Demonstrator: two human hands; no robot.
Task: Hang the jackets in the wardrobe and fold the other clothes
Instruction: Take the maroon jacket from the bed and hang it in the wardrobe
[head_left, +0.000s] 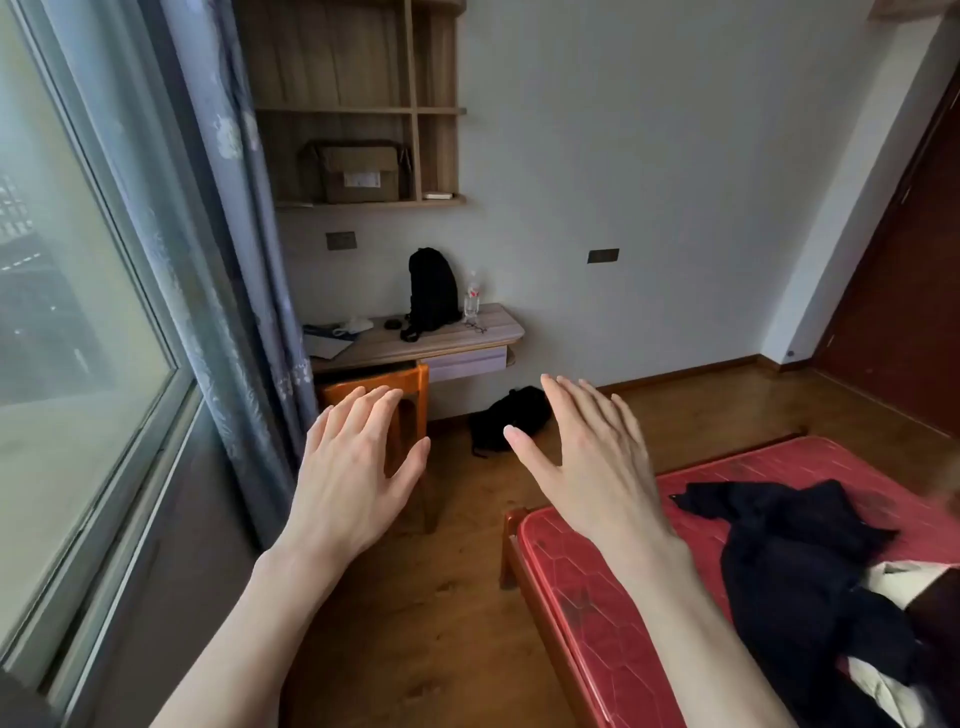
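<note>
A heap of dark navy clothes (800, 566) lies on the red bed (582, 571) at the lower right, with a pale cream garment (893, 577) partly showing under it. My left hand (353, 467) is held out in the air over the floor, fingers spread, holding nothing. Beside it, my right hand (592, 457) hovers above the bed's near corner, also spread and empty. Both hands are left of the clothes and touch none of them. No wardrobe is in view.
A wooden desk (415, 340) stands by the far wall with a black backpack (431, 288) and a water bottle (471, 299) on it. An orange chair (374, 395) is tucked under it. A black bag (511, 415) lies on the floor. Window and curtain (228, 260) fill the left.
</note>
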